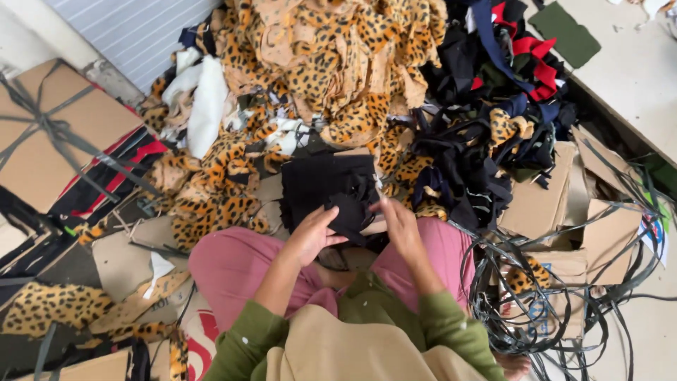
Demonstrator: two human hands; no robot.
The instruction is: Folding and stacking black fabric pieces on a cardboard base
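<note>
A black fabric piece (349, 212) sits on a black stack (326, 180). Far behind rises a heap of leopard-print scraps (331, 63), orange-tan with black spots. To the right lie black, navy and red cloth offcuts (493, 92). Pink trousers (233, 264), olive-green sleeves (243, 339).

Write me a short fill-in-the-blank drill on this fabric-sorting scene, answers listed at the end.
1. Both the left hand and the right hand touch fabric pieces coloured ____.
2. The big scrap heap ahead has a ____ print.
3. The tangled dark straps lie on the person's ____ side.
4. The person's sleeves are ____.

Missing words: black; leopard; right; green
</note>
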